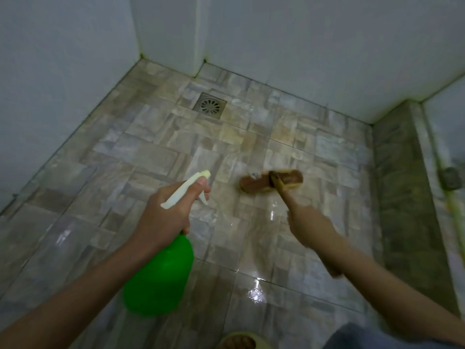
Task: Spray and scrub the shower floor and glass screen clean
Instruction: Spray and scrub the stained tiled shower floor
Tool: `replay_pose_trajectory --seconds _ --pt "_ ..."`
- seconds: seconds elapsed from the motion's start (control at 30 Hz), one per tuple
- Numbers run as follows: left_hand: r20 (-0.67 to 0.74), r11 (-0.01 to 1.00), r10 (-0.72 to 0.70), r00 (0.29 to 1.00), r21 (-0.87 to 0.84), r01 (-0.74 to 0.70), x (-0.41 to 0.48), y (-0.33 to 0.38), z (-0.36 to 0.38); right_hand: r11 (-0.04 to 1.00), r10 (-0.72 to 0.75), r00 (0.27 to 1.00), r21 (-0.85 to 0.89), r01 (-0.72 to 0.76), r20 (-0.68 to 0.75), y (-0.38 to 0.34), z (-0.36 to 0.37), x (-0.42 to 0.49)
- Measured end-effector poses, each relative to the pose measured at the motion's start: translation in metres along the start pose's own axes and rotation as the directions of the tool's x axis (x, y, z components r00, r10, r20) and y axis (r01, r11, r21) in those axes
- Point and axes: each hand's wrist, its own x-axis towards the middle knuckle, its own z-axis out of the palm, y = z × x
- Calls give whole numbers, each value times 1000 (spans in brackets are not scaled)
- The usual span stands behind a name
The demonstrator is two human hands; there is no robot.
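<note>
**Floor scrub: bottle in left grip, brush in right**

Head view. Left grip (173, 210) is curled round the neck of the green spray bottle (161, 273). One finger lies along the white trigger head, and the nozzle (202, 174) points ahead of the grip and slightly toward the brush. The bottle body hangs below the grip, off the shower floor (125, 172).

Right grip (309, 227) is wrapped on the brush handle; it is blurred, so finger detail cannot be told. The brush (271, 182) head rests on the floor just ahead of this grip. Its long axis runs crosswise to the handle, left to right.

Key relation: the brush head lies just beyond and to the right of the nozzle, and the right grip is the nearer one.

Judgement: the floor is in hand, with wet sheen on the tiles under both grips.

Surroundings: drain (210, 106) well ahead of the left grip, tiled kerb (402, 185) beside the right grip, a sandalled foot (239, 342) behind both. Nothing lies between nozzle and brush. Glass screen not identifiable.
</note>
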Motion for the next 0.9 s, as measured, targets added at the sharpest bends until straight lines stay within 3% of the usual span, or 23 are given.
replay_pose_trajectory --seconds 0.07,0.13,0.37,0.53,0.77,0.9 --pt "35 999 -1 999 39 0 5 7 10 997 -6 996 80 13 -87 6 -11 48" --pt "61 998 7 998 68 -11 10 18 20 993 16 996 121 -6 -83 22 -29 73" --pt "246 973 -2 969 226 -55 22 53 58 953 238 970 205 -224 -43 61 21 -36" --pt "243 971 -53 969 240 -7 27 63 101 911 271 958 346 -224 -96 121 -17 50" --pt "199 986 -36 979 168 2 36 72 147 880 354 933 358 -311 -60 129 41 -36" --pt "214 986 7 977 159 -43 41 75 167 871 353 928 404 -279 -120 167 -2 52"
